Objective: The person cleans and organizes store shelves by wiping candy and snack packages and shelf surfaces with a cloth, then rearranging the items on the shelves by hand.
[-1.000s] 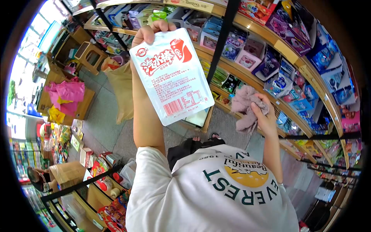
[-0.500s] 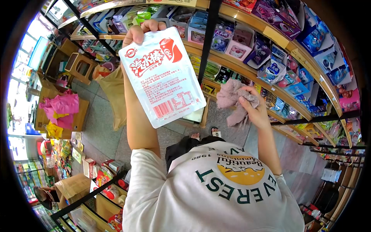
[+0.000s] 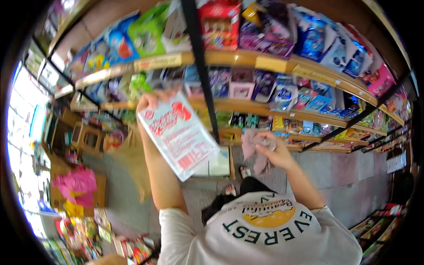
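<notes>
My left hand (image 3: pixel 152 98) grips the top edge of a flat white packet (image 3: pixel 179 137) with red print and a barcode. The packet tilts in front of the shelves, its printed side facing me, and some fingers are hidden behind it. In my right hand (image 3: pixel 274 152) is a crumpled, pinkish-grey cloth (image 3: pixel 254 143), bunched in the fingers with one end hanging down. The cloth is apart from the packet, to its right, near the lower shelf. The view is slightly blurred by motion.
Wooden shelves (image 3: pixel 247 59) with boxed and bagged sweets curve across the front, split by a black upright post (image 3: pixel 198 57). A wooden stool (image 3: pixel 87 138) and a pink plastic bag (image 3: pixel 76 184) stand at the left. A pale board or box (image 3: pixel 216 163) is below the packet.
My view has tilted up, bringing more of the upper shelf into sight. The packet sits lower in view and tilts more. Both hands keep hold of their things.
</notes>
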